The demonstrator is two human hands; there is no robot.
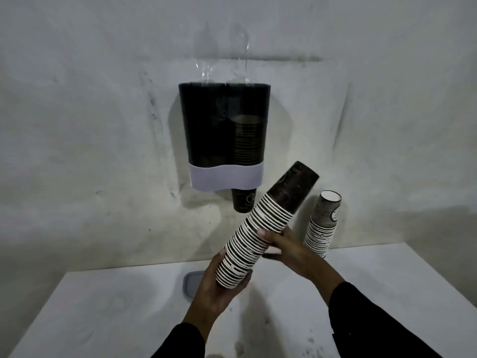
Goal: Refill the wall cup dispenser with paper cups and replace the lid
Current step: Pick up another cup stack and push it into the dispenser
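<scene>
A dark wall cup dispenser (206, 120) with a pale band at its base hangs on the wall, open at the top; a short stack of cups shows in its right tube and one cup (242, 200) pokes out below. I hold a long tilted stack of paper cups (260, 228) below and right of the dispenser. My left hand (219, 285) cups its lower end and my right hand (286, 246) grips its middle. A grey lid (191, 282) lies flat on the white table, partly behind my left hand.
A second stack of paper cups (322, 223) stands upright on the white table (103, 306) against the wall at the right. The table's left front edge falls away at the lower left. Plastic wrap glints above the dispenser.
</scene>
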